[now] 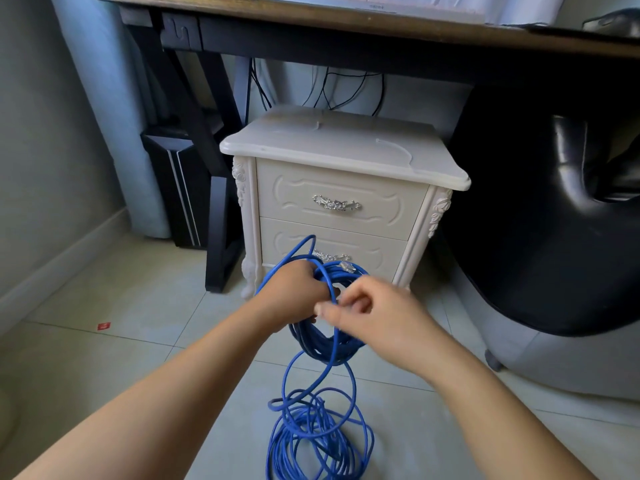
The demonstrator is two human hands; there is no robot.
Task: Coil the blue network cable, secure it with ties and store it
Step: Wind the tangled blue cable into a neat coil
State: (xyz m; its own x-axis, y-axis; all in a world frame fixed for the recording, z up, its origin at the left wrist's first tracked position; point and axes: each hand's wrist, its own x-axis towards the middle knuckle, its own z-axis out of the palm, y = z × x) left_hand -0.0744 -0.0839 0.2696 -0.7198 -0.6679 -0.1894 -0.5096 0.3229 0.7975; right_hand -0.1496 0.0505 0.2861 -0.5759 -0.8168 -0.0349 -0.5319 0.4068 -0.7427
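My left hand point(294, 294) grips a bundle of loops of the blue network cable point(327, 341), held up in front of the white cabinet. A clear plug point(347, 266) shows at the top of the bundle. My right hand point(367, 313) is just right of the left one, fingers curled, pinching a strand of the cable that drops toward the floor. The loose part of the cable point(318, 441) lies in a tangled heap on the tiled floor below my hands. Two white cable ties point(398, 147) lie on the cabinet's top.
A white two-drawer cabinet point(339, 202) stands under a wooden desk point(346, 26). A black chair point(554, 220) fills the right side. A black computer case point(180, 188) stands at the left by the desk leg. A small red scrap point(103, 326) lies on the floor.
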